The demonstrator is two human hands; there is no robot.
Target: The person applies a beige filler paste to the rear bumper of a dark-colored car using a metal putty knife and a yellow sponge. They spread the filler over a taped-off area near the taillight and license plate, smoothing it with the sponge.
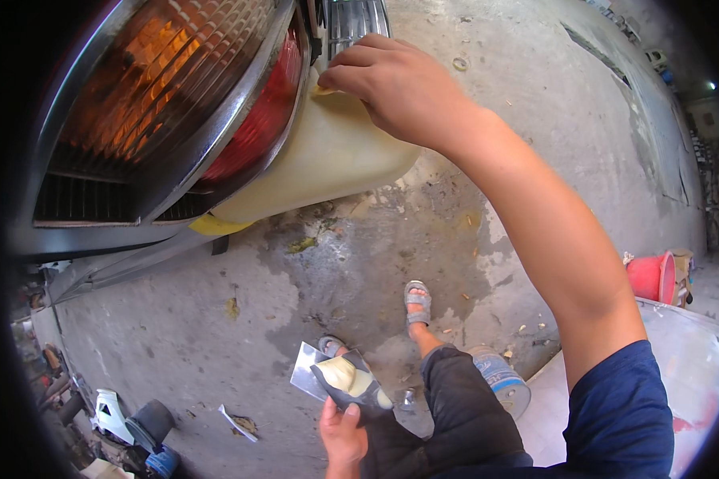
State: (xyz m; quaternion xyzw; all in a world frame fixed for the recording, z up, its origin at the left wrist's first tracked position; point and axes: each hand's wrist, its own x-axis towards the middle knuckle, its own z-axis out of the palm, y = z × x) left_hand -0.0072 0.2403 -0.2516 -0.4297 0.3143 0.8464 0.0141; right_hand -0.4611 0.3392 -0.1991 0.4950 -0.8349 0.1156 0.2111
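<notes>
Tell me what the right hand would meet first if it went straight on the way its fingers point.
Probably the rim of the red lamp, just to the left of the right hand in the picture; depth is unclear, so it might pass slightly beside it.

Watching remotely, I look through one wide fisheye lens, worn left of centre on the head and tipped steeply down past the right hand (403, 89) and left hand (344, 437) to the concrete floor (216, 335); the lamp cluster (192, 104) looms close at upper left.
</notes>
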